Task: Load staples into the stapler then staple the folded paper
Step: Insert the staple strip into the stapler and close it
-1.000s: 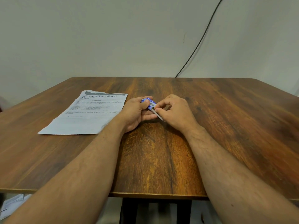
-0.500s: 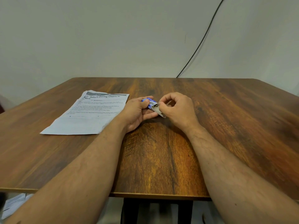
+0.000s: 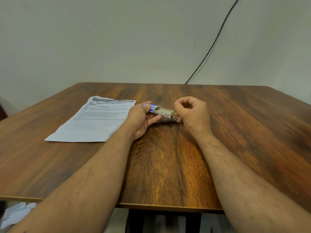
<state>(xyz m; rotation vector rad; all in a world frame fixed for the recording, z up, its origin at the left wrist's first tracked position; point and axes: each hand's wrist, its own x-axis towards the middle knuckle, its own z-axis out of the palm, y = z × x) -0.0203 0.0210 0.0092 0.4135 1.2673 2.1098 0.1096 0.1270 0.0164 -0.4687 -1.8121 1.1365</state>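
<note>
Over mid-bench, left hand [image 3: 143, 117] grips the box sleeve [image 3: 150, 106] steady. Right hand [image 3: 191, 111], fingers curled, seems to pinch the tray [image 3: 165, 112], baring staples [image 3: 166, 121]. Paper [image 3: 94, 121] lies aside.

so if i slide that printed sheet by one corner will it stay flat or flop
The printed sheet is a single thin page with a raised, creased far edge, so it would probably bend and droop if lifted by a corner. Pushed across the smooth wooden table, it likely slides easily, though it may buckle.

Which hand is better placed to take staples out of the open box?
Right. The left hand grips the staple box; the right hand is at the open tray's end.
</note>
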